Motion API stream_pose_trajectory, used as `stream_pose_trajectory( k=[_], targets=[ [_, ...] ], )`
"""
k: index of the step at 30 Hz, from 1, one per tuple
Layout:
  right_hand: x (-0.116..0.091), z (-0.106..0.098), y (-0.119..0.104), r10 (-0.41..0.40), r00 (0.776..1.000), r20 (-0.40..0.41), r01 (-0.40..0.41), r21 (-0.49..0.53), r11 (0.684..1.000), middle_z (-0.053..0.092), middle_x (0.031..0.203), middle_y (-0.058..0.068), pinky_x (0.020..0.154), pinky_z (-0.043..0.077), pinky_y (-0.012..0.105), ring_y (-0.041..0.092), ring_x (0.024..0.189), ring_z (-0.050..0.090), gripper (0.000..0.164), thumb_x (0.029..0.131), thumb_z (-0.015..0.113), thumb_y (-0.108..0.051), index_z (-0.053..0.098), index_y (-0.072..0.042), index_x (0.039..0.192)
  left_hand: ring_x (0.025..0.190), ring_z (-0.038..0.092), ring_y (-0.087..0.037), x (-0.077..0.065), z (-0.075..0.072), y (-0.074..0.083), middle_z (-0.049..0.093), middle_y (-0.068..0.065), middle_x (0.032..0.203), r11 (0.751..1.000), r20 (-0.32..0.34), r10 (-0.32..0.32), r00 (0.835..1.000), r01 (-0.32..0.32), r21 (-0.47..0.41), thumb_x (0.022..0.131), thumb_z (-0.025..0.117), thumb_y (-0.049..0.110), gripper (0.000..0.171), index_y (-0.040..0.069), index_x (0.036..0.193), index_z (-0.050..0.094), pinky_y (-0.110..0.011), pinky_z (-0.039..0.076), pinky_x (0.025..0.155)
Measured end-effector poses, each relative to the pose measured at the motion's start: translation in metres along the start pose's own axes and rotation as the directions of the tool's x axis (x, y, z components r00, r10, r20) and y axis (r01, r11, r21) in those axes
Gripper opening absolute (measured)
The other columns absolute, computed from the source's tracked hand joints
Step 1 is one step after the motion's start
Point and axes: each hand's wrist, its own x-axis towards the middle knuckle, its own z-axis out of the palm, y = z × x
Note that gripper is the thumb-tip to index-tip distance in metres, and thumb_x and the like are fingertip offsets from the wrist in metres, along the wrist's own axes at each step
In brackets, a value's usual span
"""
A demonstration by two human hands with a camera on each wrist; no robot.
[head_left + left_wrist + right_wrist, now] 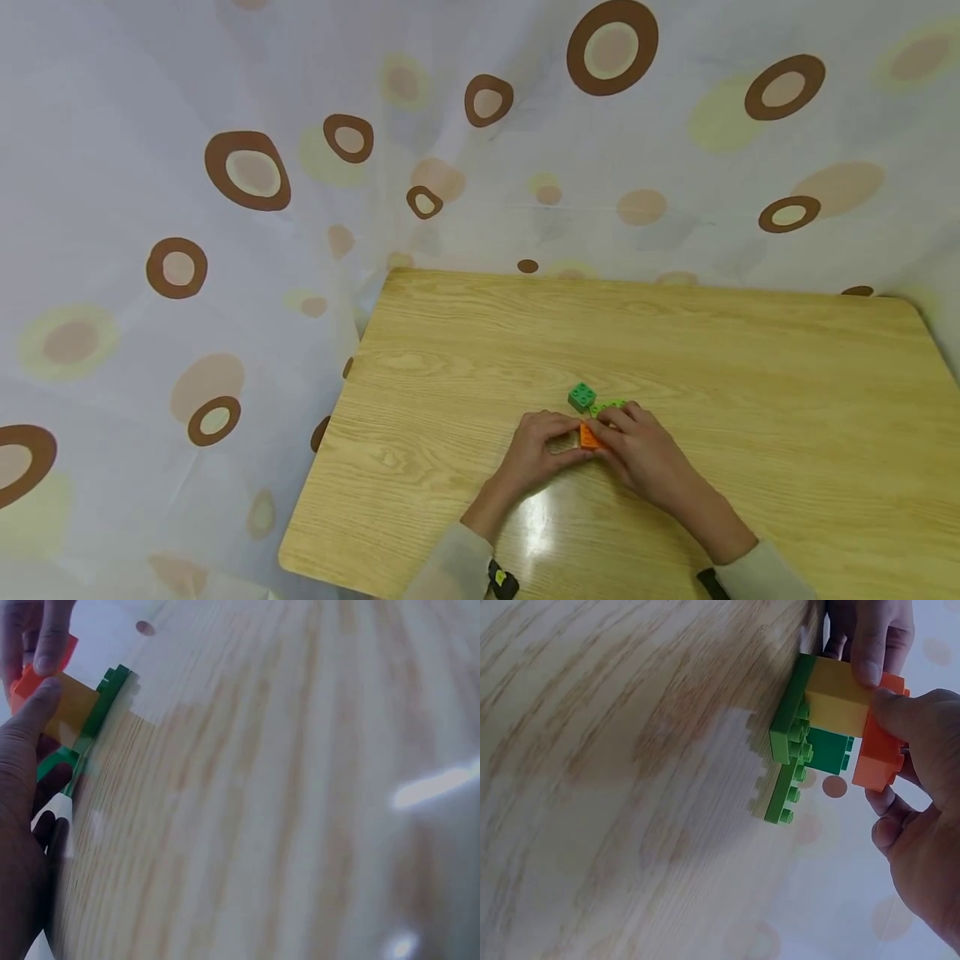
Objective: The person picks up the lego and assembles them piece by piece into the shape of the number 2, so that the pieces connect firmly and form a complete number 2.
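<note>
An orange toy building brick (880, 746) sits on a yellow brick (836, 694), which stands on a light green studded plate (787, 712). My right hand (645, 458) pinches the orange brick between thumb and fingers. From the other side, my left hand (536, 454) curls round the same brick, its thumb tip at the seam with the yellow one in the left wrist view. The fingers partly cover the stack in the head view. Just beyond it stands a dark green brick (581, 397) with its studs up.
The stack stands on a wood-grain table (450, 358) near the person. A white curtain (262, 75) with brown rings and pale spots hangs behind the table and along its left side.
</note>
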Motion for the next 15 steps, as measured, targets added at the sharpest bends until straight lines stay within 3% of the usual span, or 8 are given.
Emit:
stream_pose_trajectory(
  k=[15],
  targets=[
    [0.0016, -0.0026, -0.0003, 0.020, 1.000, 0.024, -0.019, -0.028, 0.999, 0.069, 0.114, 0.008, 0.080, 0.053, 0.046, 0.026, 0.096, 0.058, 0.042, 0.089, 0.086, -0.018, 0.076, -0.004, 0.127, 0.113, 0.063, 0.002, 0.0009, -0.0004, -0.0006, 0.075, 0.014, 0.121, 1.000, 0.017, -0.025, 1.000, 0.025, -0.005, 0.091, 0.084, 0.042, 0.045, 0.024, 0.131, 0.075, -0.028, 0.045, 0.098]
  ],
)
